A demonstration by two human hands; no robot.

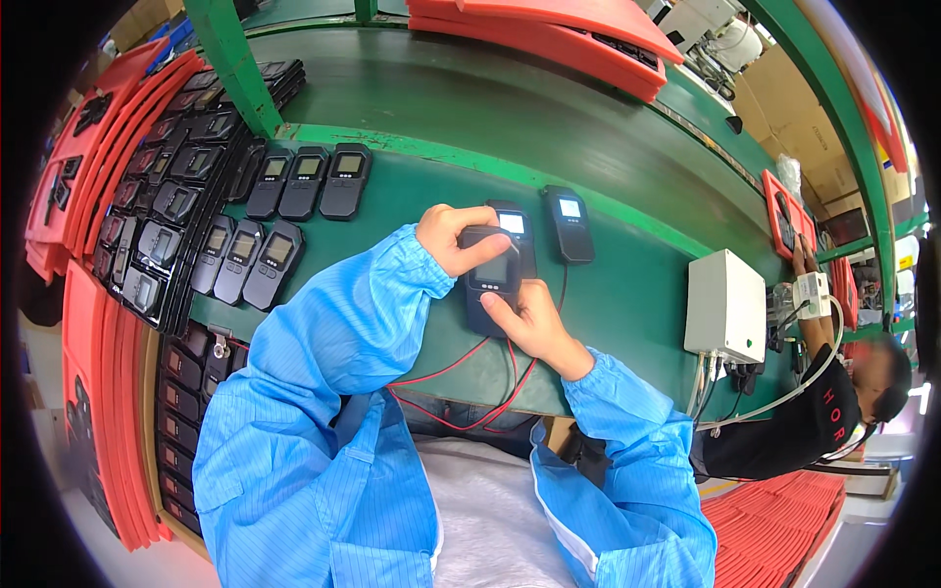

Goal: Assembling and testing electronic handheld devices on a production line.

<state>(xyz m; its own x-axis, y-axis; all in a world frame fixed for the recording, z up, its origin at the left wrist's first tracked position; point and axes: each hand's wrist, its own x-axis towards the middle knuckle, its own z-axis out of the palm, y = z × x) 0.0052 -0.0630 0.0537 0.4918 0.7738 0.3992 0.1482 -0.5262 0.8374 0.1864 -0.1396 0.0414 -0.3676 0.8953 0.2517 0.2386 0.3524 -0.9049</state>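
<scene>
Both my hands grip one black handheld device, its small screen dark. My left hand is closed round its top end, thumb across the upper edge. Lower down, my right hand holds the body, its thumb on the front below the screen. Just behind it, partly hidden, lies a second device with a lit screen. A third device, also lit, rests to the right with a dark cable at its lower end. Red and black wires run from under my hands toward the bench's near edge.
More such devices lie in two rows on the green bench. Stacked black trays and red foam sheets stand at the left. A white box with cables sits right; a co-worker is beyond. A green rail crosses behind.
</scene>
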